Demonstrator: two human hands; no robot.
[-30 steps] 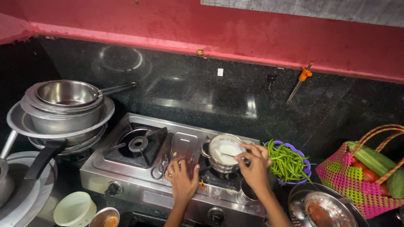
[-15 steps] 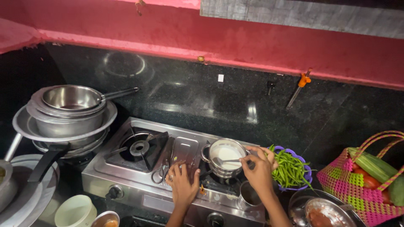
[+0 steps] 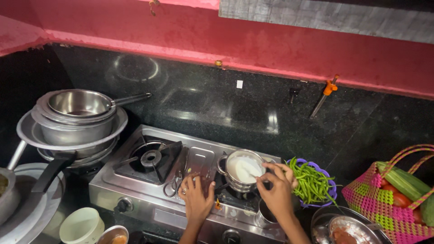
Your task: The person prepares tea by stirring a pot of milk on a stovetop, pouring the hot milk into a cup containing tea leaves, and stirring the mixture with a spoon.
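Right hand (image 3: 276, 192) shifted over steel pot (image 3: 243, 169) pinching spoon, left hand (image 3: 196, 199) flat, fingers apart, on stove (image 3: 135, 190), pink wall

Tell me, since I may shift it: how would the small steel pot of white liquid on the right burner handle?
The small steel pot likely slops if pushed, being nearly full. Probably heavy for its size. Its smooth metal may be slippery.

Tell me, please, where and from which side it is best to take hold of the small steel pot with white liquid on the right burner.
Probably grip the small steel pot by its looped side handle on the left rim, coming from the left over the stove's middle panel. The right hand with its spoon already occupies the right rim, the left hand rests nearby, and lifting level should keep the liquid in.
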